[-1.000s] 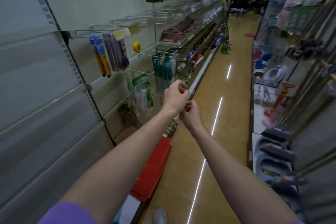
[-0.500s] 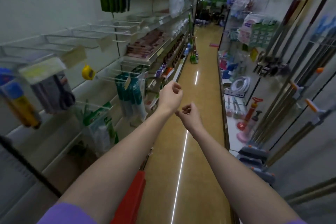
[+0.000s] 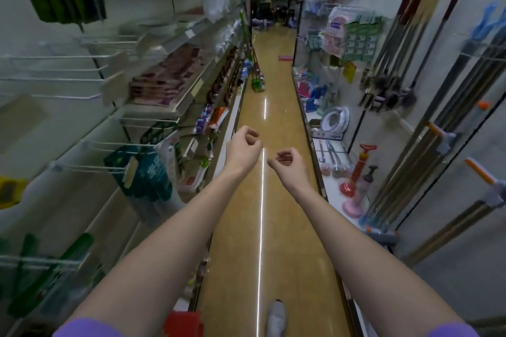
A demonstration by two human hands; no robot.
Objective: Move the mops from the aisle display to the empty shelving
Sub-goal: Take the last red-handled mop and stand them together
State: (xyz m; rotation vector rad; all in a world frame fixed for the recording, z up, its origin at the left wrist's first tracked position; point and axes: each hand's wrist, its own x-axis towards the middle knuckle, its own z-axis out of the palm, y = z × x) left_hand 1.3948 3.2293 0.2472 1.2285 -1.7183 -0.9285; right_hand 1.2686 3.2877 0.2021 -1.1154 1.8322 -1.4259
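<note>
The long metal-handled mops (image 3: 427,107) hung at the right were cut off by the top edge. The green packets (image 3: 41,276) at lower left were blurred beyond reading.

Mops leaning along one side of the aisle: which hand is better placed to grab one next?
Probably the right hand: the mops stand on its side. The left hand is across the aisle. Both hold nothing.

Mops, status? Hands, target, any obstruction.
Left hand and right hand loosely curled, holding nothing, out over the aisle floor. Mops racked on the right, untouched. Nothing blocking the walkway.
</note>
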